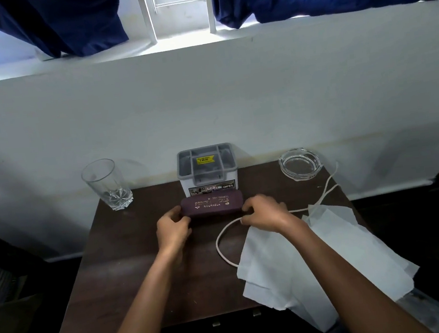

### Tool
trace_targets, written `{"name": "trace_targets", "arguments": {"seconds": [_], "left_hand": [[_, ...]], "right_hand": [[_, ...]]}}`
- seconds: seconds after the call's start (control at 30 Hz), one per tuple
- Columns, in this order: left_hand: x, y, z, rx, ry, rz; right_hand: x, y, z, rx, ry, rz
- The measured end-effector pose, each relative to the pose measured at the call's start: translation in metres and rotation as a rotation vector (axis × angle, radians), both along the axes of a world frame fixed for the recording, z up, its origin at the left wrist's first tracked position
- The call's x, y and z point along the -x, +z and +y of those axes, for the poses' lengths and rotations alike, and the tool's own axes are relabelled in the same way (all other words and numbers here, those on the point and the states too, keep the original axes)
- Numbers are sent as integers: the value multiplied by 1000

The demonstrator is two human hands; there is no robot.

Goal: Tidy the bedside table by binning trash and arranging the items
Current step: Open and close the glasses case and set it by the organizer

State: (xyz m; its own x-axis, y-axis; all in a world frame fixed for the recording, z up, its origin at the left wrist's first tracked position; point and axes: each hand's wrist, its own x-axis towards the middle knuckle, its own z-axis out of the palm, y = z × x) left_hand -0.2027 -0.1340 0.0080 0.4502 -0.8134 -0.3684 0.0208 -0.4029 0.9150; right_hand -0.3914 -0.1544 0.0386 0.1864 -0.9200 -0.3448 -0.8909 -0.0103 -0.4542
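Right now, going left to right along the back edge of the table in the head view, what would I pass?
From the left: drinking glass → grey organiser box → glass ashtray. The spectacle case, gripped by the left hand and right hand, lies in front of the box, so it is left out.

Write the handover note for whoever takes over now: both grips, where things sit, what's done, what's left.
Left grip holds the left end of the spectacle case; right grip holds its right end.
The case lies flat on the table, just in front of the grey organiser box.
Glass stands back left, ashtray back right.
Done: case looks lined up with the box.
Left: white cord lies loose; white paper sheets overhang the front right edge. Probably bin the paper, then tidy the cord.
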Motion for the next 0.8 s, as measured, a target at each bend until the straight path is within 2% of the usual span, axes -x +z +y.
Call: {"name": "trace_targets", "arguments": {"seconds": [0.2,0.67,0.8], "left_hand": [[-3,-3,0,-37,-68,-228],[-5,-3,2,-30,-138,-279],[10,9,15,28,-113,-605]], "right_hand": [[-5,5,-1,41,-83,-104],[-8,-2,-5,-11,-66,-128],[-7,3,-7,78,-112,-215]]}}
